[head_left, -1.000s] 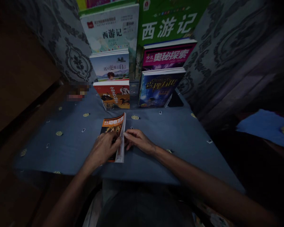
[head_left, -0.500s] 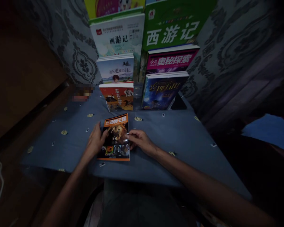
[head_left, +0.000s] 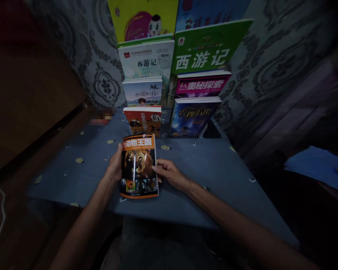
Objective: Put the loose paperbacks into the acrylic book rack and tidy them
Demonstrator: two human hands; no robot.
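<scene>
A paperback book [head_left: 138,165] with a lion on its cover is held between my two hands, its cover facing me and bowed slightly. My left hand [head_left: 115,164] supports the book's left edge; its fingers are mostly hidden behind the cover. On the right edge, my right hand [head_left: 170,173] pinches the book, thumb on the front and fingers behind. Just beyond it stands a red-orange book [head_left: 144,120], partly covered at the bottom by the lion book. To its right is a dark blue book [head_left: 192,118], upright.
Several more books stand in rising tiers behind, among them a green book [head_left: 211,48], a magenta book [head_left: 201,84] and a yellow one [head_left: 141,17]. The table wears a blue-grey cloth [head_left: 202,161]. A dark object [head_left: 213,130] sits by the right stack. A blurred patch [head_left: 101,116] lies back left.
The lion book has come up off the table, tilting toward me. My left hand has shifted from its cover to its left edge. The camera view has tipped up a little.
</scene>
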